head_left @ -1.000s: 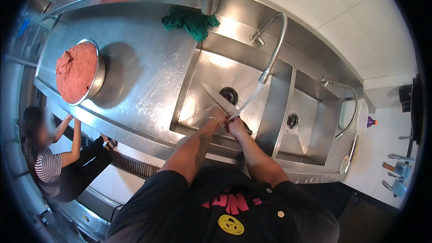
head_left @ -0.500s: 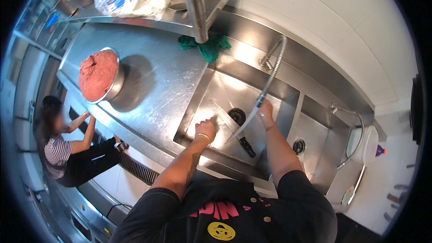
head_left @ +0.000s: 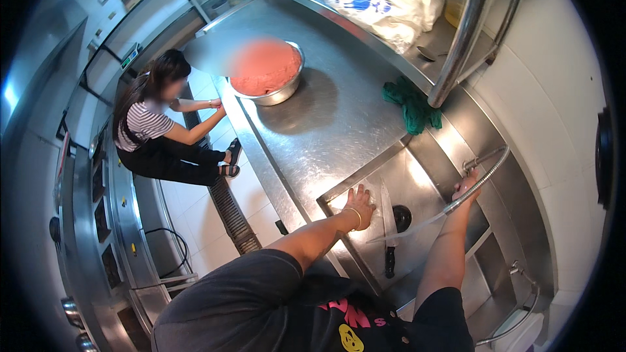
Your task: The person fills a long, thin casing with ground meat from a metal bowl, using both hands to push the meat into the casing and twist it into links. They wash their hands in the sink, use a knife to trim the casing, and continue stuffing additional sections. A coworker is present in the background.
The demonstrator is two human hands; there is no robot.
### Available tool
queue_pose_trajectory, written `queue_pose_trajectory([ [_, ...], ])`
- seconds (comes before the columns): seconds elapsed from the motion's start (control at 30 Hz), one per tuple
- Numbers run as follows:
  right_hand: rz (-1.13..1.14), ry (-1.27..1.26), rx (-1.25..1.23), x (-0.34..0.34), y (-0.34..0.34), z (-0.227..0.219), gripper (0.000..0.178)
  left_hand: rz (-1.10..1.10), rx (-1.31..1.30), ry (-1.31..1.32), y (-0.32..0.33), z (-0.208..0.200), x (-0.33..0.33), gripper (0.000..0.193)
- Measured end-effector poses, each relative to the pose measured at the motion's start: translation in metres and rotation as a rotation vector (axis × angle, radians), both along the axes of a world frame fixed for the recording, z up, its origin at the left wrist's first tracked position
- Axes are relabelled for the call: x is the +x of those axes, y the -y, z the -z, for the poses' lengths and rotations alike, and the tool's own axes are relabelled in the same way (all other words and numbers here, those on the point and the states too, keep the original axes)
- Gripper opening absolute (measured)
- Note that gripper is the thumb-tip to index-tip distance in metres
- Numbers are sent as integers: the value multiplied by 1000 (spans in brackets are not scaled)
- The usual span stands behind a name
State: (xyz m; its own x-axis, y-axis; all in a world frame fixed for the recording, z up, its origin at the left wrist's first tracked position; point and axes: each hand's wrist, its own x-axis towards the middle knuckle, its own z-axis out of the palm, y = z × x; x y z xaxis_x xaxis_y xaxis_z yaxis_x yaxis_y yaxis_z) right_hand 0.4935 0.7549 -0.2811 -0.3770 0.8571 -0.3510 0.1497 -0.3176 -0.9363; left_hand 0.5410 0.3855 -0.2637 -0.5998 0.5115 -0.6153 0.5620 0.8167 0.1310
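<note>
My left hand (head_left: 358, 210) is open over the left part of the steel sink (head_left: 427, 248), fingers spread, with a bracelet at the wrist. Beside it lies a knife (head_left: 390, 261), its black handle toward me and its blade pointing away, next to the dark drain (head_left: 402, 219). My right hand (head_left: 465, 187) reaches to the tap (head_left: 471, 165) on the sink's back wall, its fingers closed around it and partly hidden behind the hose. From the flexible metal hose (head_left: 479, 187) a stream of water (head_left: 411, 228) arcs down into the sink near the knife handle.
A steel bowl (head_left: 282, 96) heaped with reddish minced mass stands on the steel counter (head_left: 326, 137). A green cloth (head_left: 414, 105) lies by a shelf post (head_left: 466, 32). Above is a shelf with a white plastic bag (head_left: 385, 0). Another person (head_left: 163, 117) sits low at the left.
My right hand has gone from the hose's end to the tap at the back. My left hand's fingers have spread. The view has turned, bringing more of the room at left into sight.
</note>
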Motion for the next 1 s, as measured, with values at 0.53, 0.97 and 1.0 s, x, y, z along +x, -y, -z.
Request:
queue_pose_trajectory([
  [0.53, -972, 784, 831, 195, 117, 80, 57, 67, 205, 40, 20, -40, 16, 44],
  [0.97, -1085, 1143, 976, 198, 216, -34, 80, 1, 325, 77, 40, -41, 43, 76],
  [1.0, -1049, 1163, 1080, 206, 203, -20, 86, 61, 366, -5, 41, -42, 49, 77],
])
